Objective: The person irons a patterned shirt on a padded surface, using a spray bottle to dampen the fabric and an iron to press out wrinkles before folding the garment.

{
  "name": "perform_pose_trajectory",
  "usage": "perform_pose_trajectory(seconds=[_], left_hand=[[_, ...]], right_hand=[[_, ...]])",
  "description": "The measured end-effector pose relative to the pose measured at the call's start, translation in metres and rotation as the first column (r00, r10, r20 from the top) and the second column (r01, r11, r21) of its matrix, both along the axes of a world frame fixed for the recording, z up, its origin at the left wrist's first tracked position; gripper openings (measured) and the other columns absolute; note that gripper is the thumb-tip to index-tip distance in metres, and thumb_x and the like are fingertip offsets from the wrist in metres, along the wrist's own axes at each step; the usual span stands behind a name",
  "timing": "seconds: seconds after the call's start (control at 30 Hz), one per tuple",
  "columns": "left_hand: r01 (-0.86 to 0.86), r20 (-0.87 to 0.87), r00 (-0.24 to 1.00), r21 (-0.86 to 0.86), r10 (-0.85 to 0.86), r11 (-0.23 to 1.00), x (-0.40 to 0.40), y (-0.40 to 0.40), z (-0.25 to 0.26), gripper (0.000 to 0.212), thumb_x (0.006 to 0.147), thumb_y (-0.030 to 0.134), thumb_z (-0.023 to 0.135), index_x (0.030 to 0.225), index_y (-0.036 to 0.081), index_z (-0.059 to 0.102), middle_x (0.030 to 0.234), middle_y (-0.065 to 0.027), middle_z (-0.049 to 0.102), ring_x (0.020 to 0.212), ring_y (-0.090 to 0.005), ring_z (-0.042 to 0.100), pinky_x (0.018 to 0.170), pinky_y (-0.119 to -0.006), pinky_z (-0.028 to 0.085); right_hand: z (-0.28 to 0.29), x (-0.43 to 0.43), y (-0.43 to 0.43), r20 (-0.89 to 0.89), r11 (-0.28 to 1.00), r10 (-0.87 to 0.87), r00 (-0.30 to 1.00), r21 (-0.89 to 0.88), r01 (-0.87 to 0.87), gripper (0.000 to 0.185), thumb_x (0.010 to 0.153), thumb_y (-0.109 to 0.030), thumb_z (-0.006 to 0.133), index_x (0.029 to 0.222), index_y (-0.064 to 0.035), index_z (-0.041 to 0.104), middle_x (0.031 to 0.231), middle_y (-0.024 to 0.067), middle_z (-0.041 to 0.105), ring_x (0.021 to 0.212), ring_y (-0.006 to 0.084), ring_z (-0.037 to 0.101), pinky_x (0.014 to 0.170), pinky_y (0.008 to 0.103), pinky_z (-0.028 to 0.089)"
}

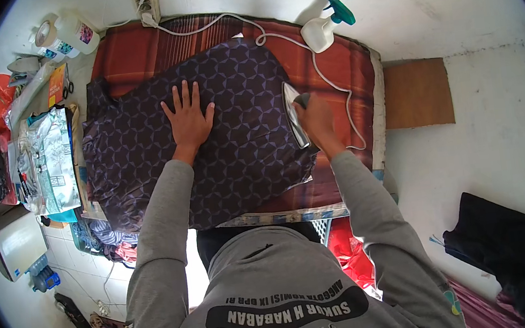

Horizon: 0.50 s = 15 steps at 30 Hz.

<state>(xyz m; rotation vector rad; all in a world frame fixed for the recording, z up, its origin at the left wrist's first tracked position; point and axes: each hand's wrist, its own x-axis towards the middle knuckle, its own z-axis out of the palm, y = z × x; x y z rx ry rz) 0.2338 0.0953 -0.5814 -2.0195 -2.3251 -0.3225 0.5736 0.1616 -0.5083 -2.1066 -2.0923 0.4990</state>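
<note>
A dark garment [253, 165] with a purple geometric pattern lies spread over a red plaid cloth [354, 75] on the table. My left hand [191, 121] rests flat on the garment's upper middle, fingers apart and holding nothing. In my right hand [318, 121] is the handle of an electric clothes iron [291, 109], which sits at the garment's right edge with its pointed tip away from me. The iron's soleplate is hidden from this angle. A pale power cord [325, 76] loops over the red cloth toward the wall.
A white spray bottle [318, 33] with a green trigger head stands at the back right. The cord reaches a power strip [147, 7] on the wall. On the left are plastic bottles [78, 34], scissors [68, 89] and folded packaged clothing [50, 159]. Brown cardboard [417, 93] is at right.
</note>
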Motion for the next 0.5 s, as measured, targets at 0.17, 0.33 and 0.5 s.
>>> perform_pose_trajectory(seconds=[0.17,0.33,0.5], left_hand=[[-0.012,-0.004,1.0,-0.006,0.012,1.0,0.008,0.004,0.001,0.075,0.11,0.054,0.05,0.172,0.015,0.037,0.18,-0.0138,0.029,0.167,-0.0415,0.021,0.128,-0.077,0.013],[-0.026,0.004,1.0,-0.038,0.026,0.999,0.001,0.0,0.0,0.075,0.11,0.055,0.05,0.172,0.015,0.036,0.18,-0.0136,0.029,0.167,-0.0408,0.021,0.129,-0.077,0.014],[-0.039,-0.023,0.999,-0.038,0.038,0.999,-0.002,0.0,0.006,0.076,0.11,0.056,0.05,0.173,0.016,0.034,0.18,-0.0127,0.028,0.167,-0.0394,0.021,0.129,-0.076,0.014]], right_hand=[[0.009,0.014,0.038,0.017,0.999,-0.039,0.999,0.013,0.039,0.042,0.095,-0.04,0.081,0.11,-0.0016,0.073,0.103,0.0279,0.078,0.101,0.0498,0.074,0.087,0.0579,0.057],[-0.004,0.013,-0.024,-0.037,0.997,0.077,0.996,-0.006,-0.077,0.043,0.097,-0.039,0.08,0.108,0.0006,0.069,0.101,0.0305,0.076,0.097,0.0522,0.074,0.082,0.0603,0.056],[0.014,0.007,-0.048,0.008,0.993,-0.003,1.0,-0.114,0.004,0.044,0.096,-0.04,0.081,0.107,0.0006,0.068,0.101,0.0297,0.076,0.097,0.0525,0.073,0.082,0.0612,0.056]])
